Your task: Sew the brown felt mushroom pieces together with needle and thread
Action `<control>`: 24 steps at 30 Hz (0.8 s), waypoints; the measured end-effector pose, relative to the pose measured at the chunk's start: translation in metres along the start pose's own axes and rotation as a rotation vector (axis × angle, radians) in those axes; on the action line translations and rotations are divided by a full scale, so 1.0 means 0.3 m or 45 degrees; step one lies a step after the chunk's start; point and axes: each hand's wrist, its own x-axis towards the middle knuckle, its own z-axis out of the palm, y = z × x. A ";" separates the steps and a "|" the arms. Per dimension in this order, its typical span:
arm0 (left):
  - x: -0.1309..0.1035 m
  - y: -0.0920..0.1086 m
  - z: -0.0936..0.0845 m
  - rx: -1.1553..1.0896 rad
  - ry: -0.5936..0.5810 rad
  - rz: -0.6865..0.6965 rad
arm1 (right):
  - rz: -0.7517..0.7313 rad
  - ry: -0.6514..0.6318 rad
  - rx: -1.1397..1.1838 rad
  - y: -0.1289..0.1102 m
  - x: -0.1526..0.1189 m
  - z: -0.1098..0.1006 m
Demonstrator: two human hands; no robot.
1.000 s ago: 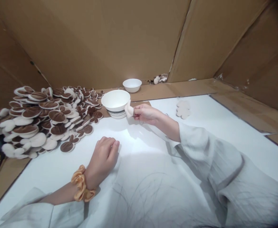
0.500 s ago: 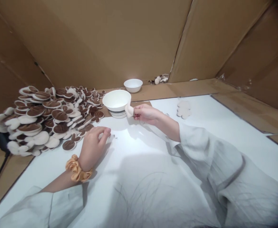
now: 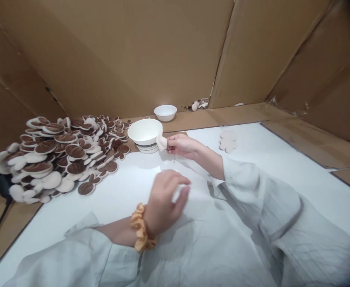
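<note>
My right hand (image 3: 185,145) pinches a folded cream fabric piece (image 3: 162,142) by its edge, held up just in front of the striped white bowl (image 3: 145,132). A thin dark thread (image 3: 174,158) hangs below those fingers. My left hand (image 3: 167,201), with a yellow scrunchie (image 3: 141,228) at the wrist, is raised nearer to me over the white table. Its fingers are curled, with the thumb and forefinger tips close together; motion blurs them, and whatever they may pinch is too small to make out.
A big heap of brown and cream plush shapes (image 3: 64,149) covers the left side. A smaller white bowl (image 3: 165,113) stands behind the striped one. Flat cream flower-shaped pieces (image 3: 228,140) lie to the right. Cardboard walls (image 3: 117,52) enclose the table; a few shapes (image 3: 200,104) lie at the back wall.
My left hand has moved right and towards me, away from the heap. The small dark squiggle near its fingertips no longer shows there. My right hand keeps its hold on the fabric piece.
</note>
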 end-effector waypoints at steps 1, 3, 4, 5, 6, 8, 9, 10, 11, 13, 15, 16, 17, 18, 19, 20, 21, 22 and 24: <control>0.008 -0.028 -0.016 -0.011 0.156 -0.196 | 0.012 -0.005 0.002 -0.001 -0.003 0.003; 0.025 -0.090 -0.032 -0.132 0.310 -0.552 | 0.035 -0.015 0.009 -0.005 -0.009 0.013; 0.036 -0.118 -0.030 -0.281 0.339 -0.695 | 0.043 -0.020 0.013 -0.008 -0.011 0.018; 0.049 -0.141 -0.022 -0.480 0.304 -0.809 | 0.050 -0.024 0.016 -0.010 -0.013 0.022; 0.064 -0.157 -0.009 -0.678 0.261 -0.897 | 0.054 -0.027 0.018 -0.011 -0.015 0.026; 0.095 -0.168 0.023 -0.994 0.119 -1.009 | 0.061 -0.029 0.017 -0.014 -0.019 0.031; 0.109 -0.165 0.037 -1.108 0.054 -1.034 | 0.066 -0.028 0.016 -0.014 -0.021 0.033; 0.120 -0.161 0.048 -1.191 0.008 -1.050 | 0.072 -0.027 0.013 -0.015 -0.023 0.033; 0.129 -0.155 0.054 -1.248 -0.025 -1.064 | 0.078 -0.027 0.011 -0.015 -0.025 0.033; 0.135 -0.148 0.054 -1.300 -0.044 -1.094 | 0.084 -0.027 0.009 -0.015 -0.026 0.032; 0.128 -0.148 0.040 -1.288 -0.060 -1.141 | 0.069 -0.016 0.011 -0.014 -0.026 0.030; 0.120 -0.151 0.031 -1.259 -0.066 -1.152 | 0.055 -0.007 0.013 -0.014 -0.025 0.029; 0.111 -0.154 0.021 -1.225 -0.072 -1.153 | 0.040 0.004 0.015 -0.013 -0.024 0.029; 0.102 -0.157 0.012 -1.188 -0.073 -1.147 | 0.026 0.013 0.015 -0.013 -0.023 0.028; 0.093 -0.160 0.004 -1.149 -0.068 -1.134 | 0.016 0.020 0.015 -0.012 -0.023 0.028; 0.084 -0.162 -0.002 -1.113 -0.056 -1.117 | 0.010 0.024 0.014 -0.012 -0.023 0.028; 0.075 -0.163 -0.008 -1.082 -0.045 -1.103 | 0.007 0.024 0.014 -0.012 -0.023 0.028; 0.068 -0.164 -0.013 -1.052 -0.035 -1.095 | 0.006 0.023 0.014 -0.011 -0.023 0.027; 0.054 -0.163 -0.025 -0.961 -0.034 -1.085 | 0.012 0.017 0.016 -0.008 -0.019 0.026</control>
